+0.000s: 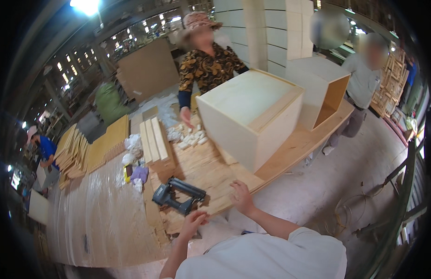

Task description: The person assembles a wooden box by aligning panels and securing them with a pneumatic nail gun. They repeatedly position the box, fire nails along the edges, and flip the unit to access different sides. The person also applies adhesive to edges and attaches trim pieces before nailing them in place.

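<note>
My left hand (pixel 194 223) is just below a dark pneumatic nail gun (pixel 180 204), which lies on its side on the wooden worktable (pixel 197 162). Its fingers point right, slightly bent, with nothing visible in them. Over the table's near edge, my right hand (pixel 242 197) is raised, fingers loosely apart and holding nothing. Beyond it stands a large white cabinet box (pixel 248 104) with a wooden strip along its top. Across the table a person in a patterned shirt (pixel 208 69) reaches one hand (pixel 186 117) toward a pile of small white pieces (pixel 192 138).
Stacked pale wooden bars (pixel 155 144) stand left of the pile, beside a purple cloth (pixel 139 175). Plastic-wrapped panels (pixel 99 209) fill the left. A second, open-sided box (pixel 317 88) stands at the right, near another person (pixel 364 79). A hose (pixel 348 209) lies on the floor.
</note>
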Demonstrator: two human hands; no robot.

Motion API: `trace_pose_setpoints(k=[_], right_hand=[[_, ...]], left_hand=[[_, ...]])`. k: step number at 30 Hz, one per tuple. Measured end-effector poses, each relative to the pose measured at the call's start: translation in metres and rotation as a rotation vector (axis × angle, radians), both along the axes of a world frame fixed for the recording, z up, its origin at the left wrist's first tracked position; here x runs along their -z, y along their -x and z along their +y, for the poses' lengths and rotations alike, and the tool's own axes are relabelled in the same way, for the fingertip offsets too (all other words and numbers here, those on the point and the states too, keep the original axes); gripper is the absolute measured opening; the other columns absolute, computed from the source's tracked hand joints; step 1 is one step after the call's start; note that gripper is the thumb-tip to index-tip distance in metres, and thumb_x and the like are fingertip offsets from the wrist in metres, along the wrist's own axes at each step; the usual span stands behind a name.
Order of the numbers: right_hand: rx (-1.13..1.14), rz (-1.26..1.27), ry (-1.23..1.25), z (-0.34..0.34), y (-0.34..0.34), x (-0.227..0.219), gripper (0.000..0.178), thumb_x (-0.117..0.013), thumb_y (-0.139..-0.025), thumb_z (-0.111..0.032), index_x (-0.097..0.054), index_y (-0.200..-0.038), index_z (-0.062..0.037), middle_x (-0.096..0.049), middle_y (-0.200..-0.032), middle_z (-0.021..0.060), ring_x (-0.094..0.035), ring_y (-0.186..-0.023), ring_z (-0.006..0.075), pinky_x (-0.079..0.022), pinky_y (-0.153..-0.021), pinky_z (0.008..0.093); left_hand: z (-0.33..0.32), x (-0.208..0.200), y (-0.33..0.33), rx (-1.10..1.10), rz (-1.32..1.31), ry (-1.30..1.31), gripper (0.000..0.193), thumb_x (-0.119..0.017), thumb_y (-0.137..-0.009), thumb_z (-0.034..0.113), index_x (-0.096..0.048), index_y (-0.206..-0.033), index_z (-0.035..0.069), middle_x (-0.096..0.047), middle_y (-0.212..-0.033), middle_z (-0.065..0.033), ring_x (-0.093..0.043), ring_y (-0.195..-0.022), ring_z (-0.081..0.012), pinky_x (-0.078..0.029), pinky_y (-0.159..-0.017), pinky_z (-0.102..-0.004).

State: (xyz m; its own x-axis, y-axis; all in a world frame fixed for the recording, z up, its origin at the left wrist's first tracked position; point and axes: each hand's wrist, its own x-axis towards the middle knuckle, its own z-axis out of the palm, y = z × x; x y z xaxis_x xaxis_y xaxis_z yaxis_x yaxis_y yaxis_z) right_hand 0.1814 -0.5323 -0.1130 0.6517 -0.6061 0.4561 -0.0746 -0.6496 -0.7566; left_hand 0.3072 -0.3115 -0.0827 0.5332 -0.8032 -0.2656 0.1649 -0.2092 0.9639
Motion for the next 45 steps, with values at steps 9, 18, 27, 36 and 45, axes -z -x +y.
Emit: trace_pose_setpoints(k=[9,18,27,36,45], right_hand=[[-0.376,0.385,0.331,0.115,-0.078,0.012,0.044,-0.064,-0.077,-0.025,-0.053,-0.112,-0.0002,-0.054,-0.11,0.0183,-0.051,-0.102,0.0348,-0.041,-0.088,0.0451],[-0.105,0.308,0.265,0.161,-0.102,0.029,0.025,-0.061,-0.075,-0.016,-0.051,-0.094,-0.0028,-0.055,-0.094,0.0191,-0.053,-0.092,0.0373,-0.043,-0.077,0.0471],[-0.22,0.339,0.587,0.183,-0.133,0.015,0.056,-0.066,-0.075,-0.023,-0.048,-0.124,-0.0046,-0.053,-0.121,0.0159,-0.047,-0.115,0.035,-0.038,-0.094,0.0484],[-0.276,0.805,0.673,0.21,-0.185,-0.019,0.062,-0.056,-0.092,-0.019,-0.026,-0.146,-0.0186,-0.046,-0.129,0.0181,-0.054,-0.105,0.0363,-0.048,-0.086,0.0454],[-0.3,0.943,0.681,0.209,-0.19,-0.02,0.061,-0.051,-0.095,-0.02,-0.02,-0.148,-0.0162,-0.046,-0.13,0.0224,-0.057,-0.107,0.0366,-0.049,-0.088,0.0435]], left_hand=[[0.245,0.078,0.106,-0.284,-0.077,-0.499,0.024,-0.06,-0.09,0.027,-0.058,-0.082,0.004,-0.062,-0.067,-0.0062,-0.057,-0.059,-0.0137,-0.049,-0.058,-0.0284],[0.425,0.134,0.181,-0.379,-0.067,-0.99,0.019,-0.057,-0.086,0.022,-0.064,-0.084,0.005,-0.064,-0.079,-0.0093,-0.059,-0.075,-0.0202,-0.05,-0.066,-0.0355],[0.478,0.146,0.266,-0.152,-0.253,-1.163,0.02,-0.054,-0.081,0.016,-0.071,-0.086,0.006,-0.068,-0.094,-0.0126,-0.062,-0.095,-0.0274,-0.052,-0.076,-0.043],[0.442,0.157,0.229,-0.746,-0.071,-0.821,0.031,-0.045,-0.086,0.026,-0.062,-0.098,0.002,-0.064,-0.1,-0.0247,-0.06,-0.097,-0.0409,-0.047,-0.085,-0.0469],[0.446,0.15,0.28,-0.114,-0.239,-1.098,0.027,-0.049,-0.086,0.019,-0.066,-0.096,0.0,-0.065,-0.099,-0.019,-0.062,-0.096,-0.0344,-0.051,-0.082,-0.0422]])
